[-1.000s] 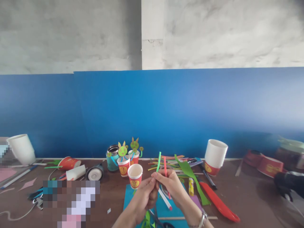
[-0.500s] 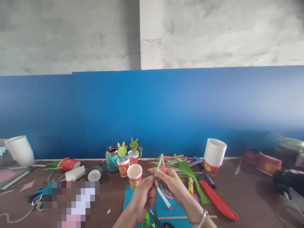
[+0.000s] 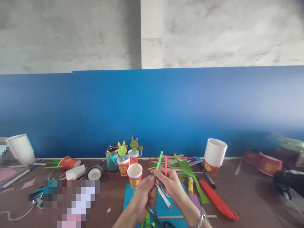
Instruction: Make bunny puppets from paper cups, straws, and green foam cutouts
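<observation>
My left hand [image 3: 146, 193] is closed, thumb and fingers pinched together on the lower end of a thin green straw [image 3: 160, 158]. My right hand [image 3: 173, 184], touching the left, pinches the same straw and also has a thin red straw [image 3: 166, 164] standing upright in its fingers. Both straws point upward, their tops apart. Below the hands, a white marker with a red end [image 3: 164, 197] lies over a blue sheet [image 3: 177, 211]. Dark-handled scissors [image 3: 155, 215] and green paper scraps [image 3: 147, 220] lie close to my left wrist.
An upright paper cup [image 3: 135, 177] stands ahead of my left hand, with cups bearing green animal figures [image 3: 122, 150] behind it. Several loose straws [image 3: 163, 162], a green paper strip [image 3: 190, 172], a red balloon-like piece [image 3: 218, 200] and stacked cups [image 3: 215, 155] lie rightward. A blue partition [image 3: 152, 110] closes the back.
The tops of the green and red straws, together before, are now apart. The red straw has turned more upright in my right hand. Both hands stay nearly in place.
</observation>
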